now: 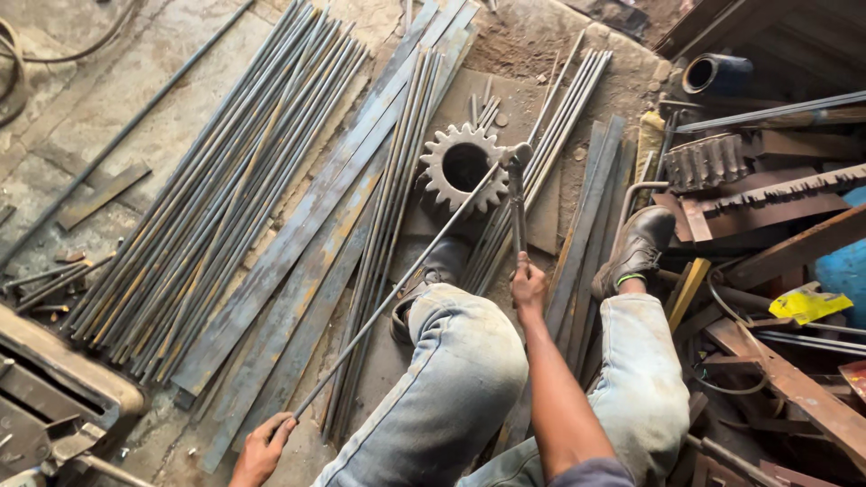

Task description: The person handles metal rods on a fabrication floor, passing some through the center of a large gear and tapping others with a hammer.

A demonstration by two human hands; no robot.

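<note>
My left hand [262,451] grips the near end of a long thin steel rod [397,289] that runs up and right to a large toothed gear [464,166] standing on a flat plate. My right hand [528,282] is closed around the handles of long metal tongs [517,203], whose jaws clamp the rod's far end at the gear's right edge. My knees in worn jeans and my dark boots [637,248] sit between the two hands.
Bundles of thin rods [225,189] and long flat steel bars [307,234] lie across the concrete floor to the left. More rods lean right of the gear. Scrap metal, a toothed part [706,162], a blue pipe [717,74] and a yellow scrap crowd the right. A machine [45,406] stands bottom left.
</note>
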